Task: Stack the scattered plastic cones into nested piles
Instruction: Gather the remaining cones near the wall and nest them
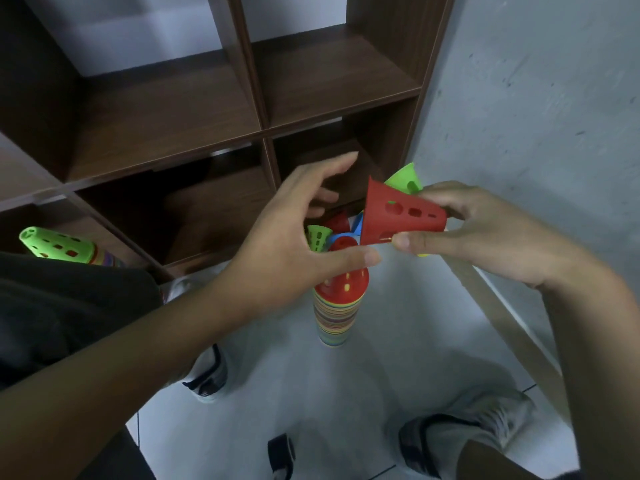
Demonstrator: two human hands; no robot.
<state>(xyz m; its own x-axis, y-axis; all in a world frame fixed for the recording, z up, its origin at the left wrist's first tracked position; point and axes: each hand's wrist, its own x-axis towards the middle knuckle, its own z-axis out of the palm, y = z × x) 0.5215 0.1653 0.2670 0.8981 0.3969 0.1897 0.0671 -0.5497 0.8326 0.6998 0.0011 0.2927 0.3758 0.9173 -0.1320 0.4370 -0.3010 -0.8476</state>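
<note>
Against brown shelving, right hand (485, 233) pinches red cone (398, 216) mid-frame, wide mouth toward spread, empty left hand (294, 233), probably for nesting.

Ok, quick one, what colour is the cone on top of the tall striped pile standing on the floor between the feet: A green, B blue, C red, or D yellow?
C: the tall pile is capped by a red cone with holes in it, just below the left hand.
</note>
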